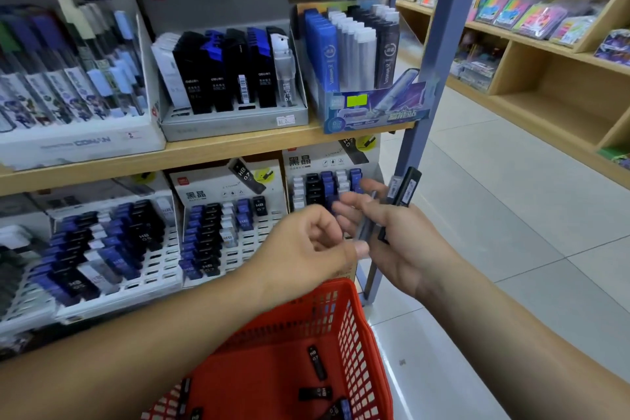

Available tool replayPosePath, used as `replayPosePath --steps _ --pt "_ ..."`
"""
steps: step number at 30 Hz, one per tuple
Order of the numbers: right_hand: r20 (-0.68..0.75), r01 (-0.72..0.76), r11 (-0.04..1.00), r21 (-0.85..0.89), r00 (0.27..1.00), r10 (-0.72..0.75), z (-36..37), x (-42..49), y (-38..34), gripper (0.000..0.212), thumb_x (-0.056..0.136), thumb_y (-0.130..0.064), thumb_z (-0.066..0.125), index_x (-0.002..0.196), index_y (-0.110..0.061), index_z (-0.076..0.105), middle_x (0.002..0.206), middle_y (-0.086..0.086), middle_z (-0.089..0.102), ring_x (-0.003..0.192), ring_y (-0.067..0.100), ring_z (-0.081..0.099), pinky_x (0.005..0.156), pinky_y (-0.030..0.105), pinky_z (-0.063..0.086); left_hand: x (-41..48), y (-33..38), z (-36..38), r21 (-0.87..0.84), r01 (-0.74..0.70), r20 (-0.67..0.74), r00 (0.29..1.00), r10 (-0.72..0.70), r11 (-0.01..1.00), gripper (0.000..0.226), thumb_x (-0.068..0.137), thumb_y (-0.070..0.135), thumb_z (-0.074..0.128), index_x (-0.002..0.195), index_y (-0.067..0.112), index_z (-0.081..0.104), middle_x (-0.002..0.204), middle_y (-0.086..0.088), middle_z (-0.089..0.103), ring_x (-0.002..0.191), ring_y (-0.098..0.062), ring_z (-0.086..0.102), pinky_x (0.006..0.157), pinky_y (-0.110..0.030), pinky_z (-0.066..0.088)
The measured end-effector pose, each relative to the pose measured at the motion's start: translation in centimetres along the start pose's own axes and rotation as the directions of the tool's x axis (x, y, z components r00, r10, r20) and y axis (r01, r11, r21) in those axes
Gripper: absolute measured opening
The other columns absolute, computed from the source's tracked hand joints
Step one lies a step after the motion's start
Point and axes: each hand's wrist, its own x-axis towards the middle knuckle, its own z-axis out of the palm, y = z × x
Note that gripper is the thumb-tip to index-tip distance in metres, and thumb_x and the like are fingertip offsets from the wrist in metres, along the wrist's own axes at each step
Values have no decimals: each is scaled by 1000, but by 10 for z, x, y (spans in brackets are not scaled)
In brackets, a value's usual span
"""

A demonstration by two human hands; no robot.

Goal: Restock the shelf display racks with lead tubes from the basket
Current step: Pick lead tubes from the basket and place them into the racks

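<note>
Lead tubes (405, 193): a small bunch, dark ones plus a grey tube (364, 227), lying across the palm of the right hand (399, 242). Their upper ends stick up past the hand's far edge, toward the blue shelf post (436, 44).

Right hand: palm turned up and inward, fingers spread forward and loosely bent around the bunch, forearm coming in from lower right.

Left hand (303, 249): back toward the camera, fingers curled in, thumb reaching right to the lower end of the grey tube. Whether it grips that tube cannot be told. The forearm crosses from lower left, above the basket.

Both hands are just in front of the right-hand display rack (324, 187) on the lower shelf, with black, blue and white tubes in its rows. The middle rack (225, 225) beside it is partly filled.

Red basket (354, 334) is below the hands, with a few loose black tubes (315, 361) marked HB 0.7 on its bottom.
</note>
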Motion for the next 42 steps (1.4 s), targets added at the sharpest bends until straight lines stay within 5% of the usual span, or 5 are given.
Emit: replayPosePath --steps 5,9,16,29,42 --pt "58 -42 996 74 998 38 15 -5 4 30 107 -1 44 132 -10 58 120 14 75 114 29 72 95 43 58 -10 -1 -16 -87 103 -3 995 -104 991 20 89 5 77 105 9 65 85 -13 75 77 -28 74 70 -35 61" --pt "-17 31 966 -256 999 -36 9 -11 1 24 105 -2 52 124 -8 65 109 15 77 89 30 76 70 39 64 -12 -5 -35 -135 126 -69 988 -137 983 20 91 1 70 103 17 73 84 -9 75 71 -19 70 67 -30 60" --pt "1 57 869 -491 998 -65 0 -11 -1 17 104 -8 56 116 -6 68 86 13 67 52 18 46 51 33 32 -10 -10 -45 -200 94 -88 990 -113 975 27 95 1 66 112 21 74 82 -7 73 72 -18 67 67 -26 57" --pt "-104 -215 838 -502 977 188 -10 -5 6 6 103 -8 55 103 -3 60 71 10 55 50 16 44 46 28 33 -7 -15 -58 248 -181 56 983 172 952 24 89 21 80 112 29 78 91 10 71 78 -12 67 75 -26 59" --pt "-137 -275 771 -574 961 241 -12 -8 0 70 77 -90 52 66 -22 38 63 4 29 48 19 19 43 24 22 6 -28 -63 -329 234 -8 968 -250 915 26 107 22 55 104 3 73 78 -7 66 62 -15 56 56 -28 46"
